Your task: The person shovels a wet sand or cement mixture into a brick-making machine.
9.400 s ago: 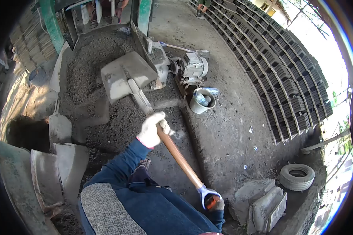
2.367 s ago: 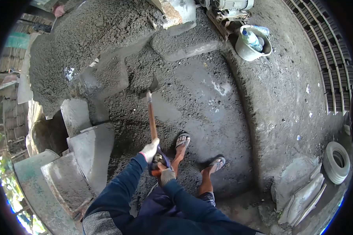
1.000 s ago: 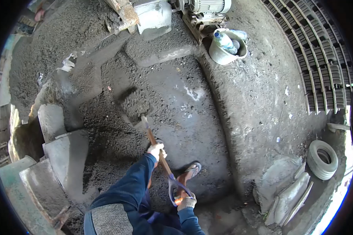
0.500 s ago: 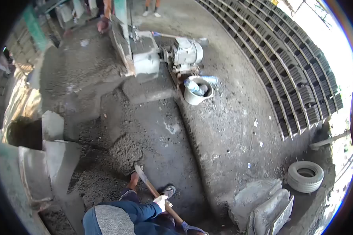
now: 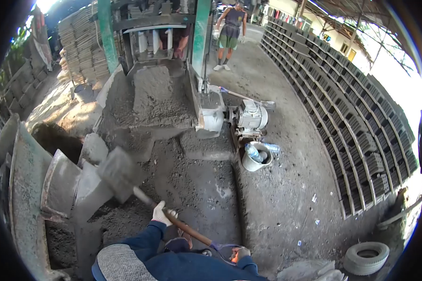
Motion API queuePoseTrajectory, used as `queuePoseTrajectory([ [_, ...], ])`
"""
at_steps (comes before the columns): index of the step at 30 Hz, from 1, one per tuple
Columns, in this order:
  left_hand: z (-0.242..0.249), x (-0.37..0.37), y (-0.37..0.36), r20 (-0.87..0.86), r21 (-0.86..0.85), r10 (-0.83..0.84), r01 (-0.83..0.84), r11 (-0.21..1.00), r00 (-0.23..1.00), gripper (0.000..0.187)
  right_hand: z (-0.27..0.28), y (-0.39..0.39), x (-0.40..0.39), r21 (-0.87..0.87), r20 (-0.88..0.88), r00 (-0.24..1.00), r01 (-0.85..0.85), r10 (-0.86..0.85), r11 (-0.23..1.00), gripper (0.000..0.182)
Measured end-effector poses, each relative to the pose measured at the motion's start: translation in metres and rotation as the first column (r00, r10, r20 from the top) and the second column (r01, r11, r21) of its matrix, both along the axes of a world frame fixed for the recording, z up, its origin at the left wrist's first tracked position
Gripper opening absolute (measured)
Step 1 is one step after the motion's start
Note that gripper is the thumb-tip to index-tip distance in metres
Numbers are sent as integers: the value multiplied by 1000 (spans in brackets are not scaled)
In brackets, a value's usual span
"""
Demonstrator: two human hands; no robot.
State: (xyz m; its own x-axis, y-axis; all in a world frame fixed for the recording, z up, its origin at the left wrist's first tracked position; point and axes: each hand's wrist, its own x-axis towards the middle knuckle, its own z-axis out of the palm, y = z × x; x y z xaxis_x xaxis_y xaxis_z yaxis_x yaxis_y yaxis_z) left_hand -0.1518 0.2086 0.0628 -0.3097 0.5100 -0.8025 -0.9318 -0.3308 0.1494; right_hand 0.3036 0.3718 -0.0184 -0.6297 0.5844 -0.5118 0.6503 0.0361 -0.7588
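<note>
A shovel (image 5: pixel 192 232) slants across the lower middle, its wooden shaft in both my hands. My left hand (image 5: pixel 163 214), in a pale glove, is wrapped round the shaft below the blade. At the handle end my right hand (image 5: pixel 240 254) grips the purple-blue grip, with orange showing on the palm side. The grey blade (image 5: pixel 117 174) is raised at the left and blurred; whether it carries any material I cannot tell. Dark grey mix (image 5: pixel 150 96) is heaped in the hopper of the green-framed machine ahead.
A motor (image 5: pixel 253 115) and a bucket with bottles (image 5: pixel 256 161) stand right of the machine. One person (image 5: pixel 230 33) stands behind; another is partly hidden by the machine. Block racks (image 5: pixel 333 103) line the right side, a tyre (image 5: pixel 366 258) lower right, upright metal sheets (image 5: pixel 61 185) left.
The shovel blade has swung up and to the left, away from my feet. My view has tilted up, bringing in the hopper and the standing person. Both hands keep the shovel.
</note>
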Motion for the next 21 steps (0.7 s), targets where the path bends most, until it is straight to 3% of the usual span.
queuePoseTrajectory([
  [1, -29, 5, -16, -36, -133, 51, -55, 990, 998, 29, -3, 10, -10, -402, -21, 927, 335, -374, 852, 40],
  [2, -56, 11, -33, -79, -262, 92, -110, 959, 993, 31, -7, 19, -17, -710, 116, 725, 539, -679, 454, 41],
  [4, -83, 16, -64, 34, -299, 256, -234, 925, 966, 28, 81, 46, -86, -529, 137, 786, 573, -603, 626, 43],
  [6, -100, 22, -92, 52, -350, 407, -365, 863, 912, 29, 119, 68, -135, -462, 12, 905, 382, -425, 800, 40],
  [8, -115, 35, -117, 9, -427, 511, -458, 779, 860, 35, 158, 85, -190, -486, 56, 960, 267, -275, 832, 32],
  [11, -121, 63, -145, -40, -362, 640, -608, 707, 767, 39, 164, 103, -255, -454, 33, 999, 18, -3, 891, 29],
  [13, -127, 89, -158, -87, -367, 678, -656, 659, 730, 42, 129, 119, -284, -418, -23, 978, -197, 206, 887, 27],
  [14, -125, 98, -166, 45, -408, 685, -612, 677, 727, 45, 141, 117, -299, -410, 15, 968, -224, 252, 884, 23],
  [15, -118, 115, -163, -8, -413, 724, -661, 626, 690, 45, 142, 120, -312, -374, -19, 941, -319, 337, 871, 20],
  [16, -97, 132, -150, -93, -398, 777, -739, 544, 622, 45, 141, 123, -322, -338, -48, 904, -415, 425, 845, 17],
  [18, -130, 168, -158, -36, -297, 875, -842, 451, 482, 45, 141, 130, -345, -427, -13, 845, -488, 535, 761, 14],
  [19, -93, 180, -133, -104, -400, 893, -840, 366, 438, 45, 143, 133, -355, -467, 2, 809, -519, 588, 716, 13],
  [20, -66, 190, -119, -33, -440, 920, -832, 338, 391, 46, 150, 134, -365, -428, -13, 739, -613, 674, 664, 13],
  [21, -65, 207, -106, -54, -381, 939, -876, 294, 339, 45, 163, 135, -373, -388, -30, 663, -697, 748, 603, 14],
])
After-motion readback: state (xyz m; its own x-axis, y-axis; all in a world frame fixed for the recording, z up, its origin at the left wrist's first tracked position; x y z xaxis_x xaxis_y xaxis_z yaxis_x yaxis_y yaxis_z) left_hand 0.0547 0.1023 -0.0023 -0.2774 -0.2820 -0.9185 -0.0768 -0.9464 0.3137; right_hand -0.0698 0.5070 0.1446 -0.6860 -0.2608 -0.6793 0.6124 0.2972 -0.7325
